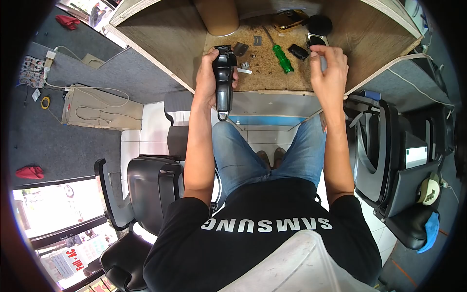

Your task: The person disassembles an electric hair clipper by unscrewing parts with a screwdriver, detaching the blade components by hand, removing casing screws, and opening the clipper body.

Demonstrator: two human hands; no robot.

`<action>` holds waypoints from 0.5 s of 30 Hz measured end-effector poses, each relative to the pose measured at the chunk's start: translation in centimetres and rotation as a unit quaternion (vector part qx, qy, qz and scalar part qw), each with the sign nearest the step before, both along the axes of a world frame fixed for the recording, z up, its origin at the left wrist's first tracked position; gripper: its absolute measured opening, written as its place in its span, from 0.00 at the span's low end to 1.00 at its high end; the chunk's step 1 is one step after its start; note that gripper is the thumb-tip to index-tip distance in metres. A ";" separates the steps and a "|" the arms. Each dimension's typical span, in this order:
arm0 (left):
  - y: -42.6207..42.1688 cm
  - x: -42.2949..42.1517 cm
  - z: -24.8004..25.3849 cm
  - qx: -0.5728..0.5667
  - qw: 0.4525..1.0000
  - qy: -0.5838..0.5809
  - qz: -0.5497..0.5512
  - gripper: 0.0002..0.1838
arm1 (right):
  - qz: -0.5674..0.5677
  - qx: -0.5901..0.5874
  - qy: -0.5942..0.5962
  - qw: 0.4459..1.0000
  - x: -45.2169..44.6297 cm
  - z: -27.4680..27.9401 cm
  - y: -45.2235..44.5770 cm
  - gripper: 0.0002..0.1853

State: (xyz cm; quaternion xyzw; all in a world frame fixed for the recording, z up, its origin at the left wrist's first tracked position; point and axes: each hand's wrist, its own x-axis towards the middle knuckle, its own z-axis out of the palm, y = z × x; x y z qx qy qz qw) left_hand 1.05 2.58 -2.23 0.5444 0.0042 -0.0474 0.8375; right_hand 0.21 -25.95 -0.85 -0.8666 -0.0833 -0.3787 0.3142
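Note:
A black hair clipper [224,82] is gripped upright in my left hand [206,75], its blade end pointing away from me. My right hand [332,68] is over the right side of the wooden shelf, with thumb and fingers curled together beside a small black piece with a silvery edge [316,40]; whether they grip it is unclear. Left of that hand lie a black curved part [298,52] and a screwdriver with a green handle [282,59]. Close to the clipper are a dark flat plate [240,49], a white strip [244,71] and tiny metal bits [245,64].
The wooden shelf [265,83] has raised side walls. At its back stand a brown cylinder [217,17], a black round object [319,24] and a yellow-black item [290,20]. Black chairs [151,190] flank me. A cardboard box [99,107] lies at the left.

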 end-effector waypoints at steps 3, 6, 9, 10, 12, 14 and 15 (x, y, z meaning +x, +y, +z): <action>0.0 0.0 -0.1 -0.009 1.000 0.001 0.008 0.26 | -0.010 -0.112 0.037 0.993 0.7 -0.4 0.4 0.13; 0.2 0.0 -0.1 -0.015 1.000 0.002 -0.001 0.26 | -0.007 -0.173 0.023 0.985 1.3 -0.3 0.3 0.15; 0.2 0.0 -0.2 -0.016 1.000 -0.001 -0.011 0.26 | -0.013 -0.208 0.047 0.977 1.8 -0.5 0.2 0.17; 0.3 0.0 -0.3 -0.026 0.999 -0.007 -0.020 0.26 | -0.010 -0.209 0.051 0.977 1.9 -0.5 0.2 0.17; 0.4 0.1 -0.4 -0.047 0.998 -0.019 -0.040 0.27 | -0.007 -0.211 0.060 0.976 1.9 -0.6 0.1 0.17; 0.4 0.1 -0.4 -0.061 0.997 -0.020 -0.053 0.27 | -0.006 -0.210 0.062 0.976 1.8 -0.4 0.1 0.17; 0.4 0.1 -0.4 -0.067 0.996 -0.021 -0.058 0.27 | -0.006 -0.210 0.063 0.976 1.8 -0.4 0.1 0.17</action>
